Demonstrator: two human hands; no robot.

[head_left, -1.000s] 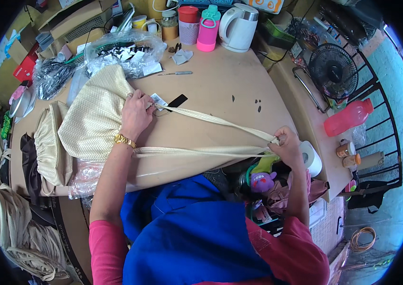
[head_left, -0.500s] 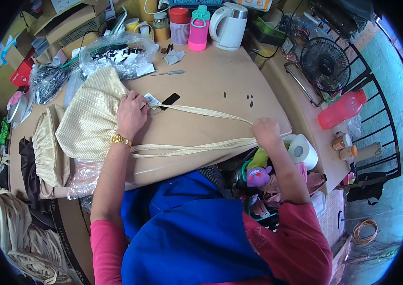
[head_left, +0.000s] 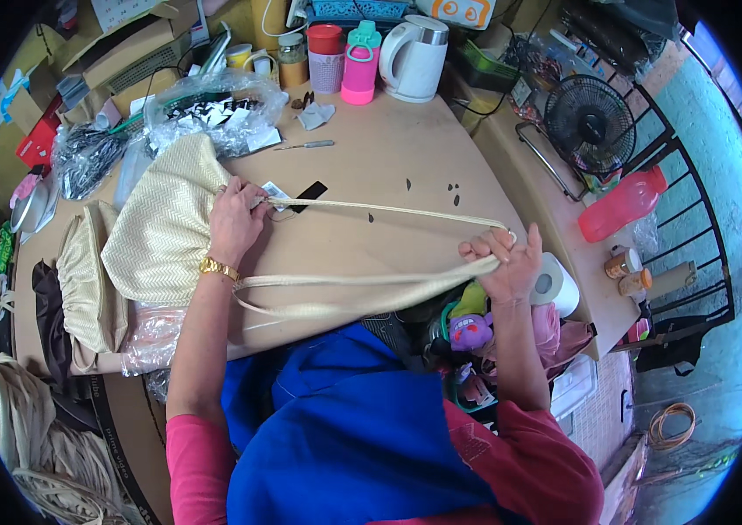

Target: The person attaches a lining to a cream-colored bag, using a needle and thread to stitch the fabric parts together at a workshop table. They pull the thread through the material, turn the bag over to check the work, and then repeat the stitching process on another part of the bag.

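A cream woven drawstring bag (head_left: 159, 229) lies on the left part of the table, its mouth gathered toward the middle. My left hand (head_left: 235, 220) is closed on that gathered edge, beside a black tag (head_left: 309, 195) and a white tag (head_left: 275, 191). Long cream straps (head_left: 379, 207) stretch from the bag to my right hand (head_left: 509, 261), out past the table's right edge. The right fingers are curled round the straps and the thumb points up. One strap runs taut; the lower ones hang in a loose, blurred loop.
Left of the bag lies another cream bag (head_left: 91, 276). At the back stand a plastic bag of tags (head_left: 213, 109), a pink bottle (head_left: 359, 74) and a white kettle (head_left: 414, 61). An awl-like tool (head_left: 305, 144) lies mid-table. A fan (head_left: 590, 122) and toilet roll (head_left: 555, 284) are rightward.
My right hand has moved slightly right and turned palm up, with the straps still in it. The lower straps have lifted and swung. My left hand stays at the bag's mouth.
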